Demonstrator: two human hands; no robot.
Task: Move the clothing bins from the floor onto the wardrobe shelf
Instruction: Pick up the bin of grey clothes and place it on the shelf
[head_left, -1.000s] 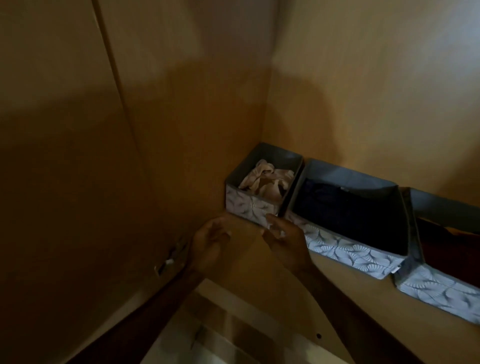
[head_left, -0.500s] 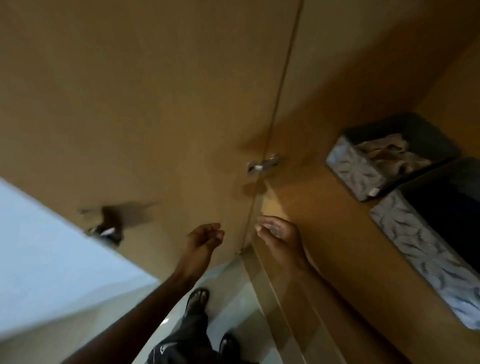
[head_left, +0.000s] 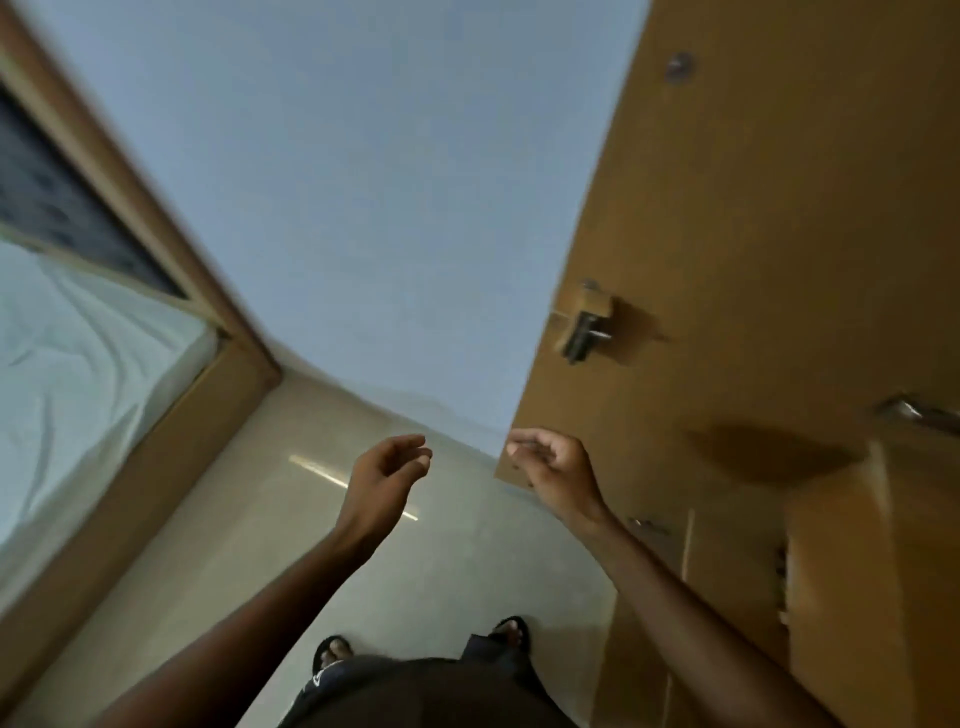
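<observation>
Tan wooden wardrobe door stands open at right, hinges showing

Bed left, pale wall, glossy floor.

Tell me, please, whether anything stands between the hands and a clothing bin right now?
Cannot say: no bin is in view. Both the left hand and right hand are empty, over bare floor beside the open wardrobe door.

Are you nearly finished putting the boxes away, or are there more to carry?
Hard to say from here. No bins show in this view, on floor or shelf. Both the left hand and right hand are empty, fingers loosely curled. The person stands on the bare floor beside the open wardrobe door, facing the room. Whether more bins are left cannot be seen.
</observation>
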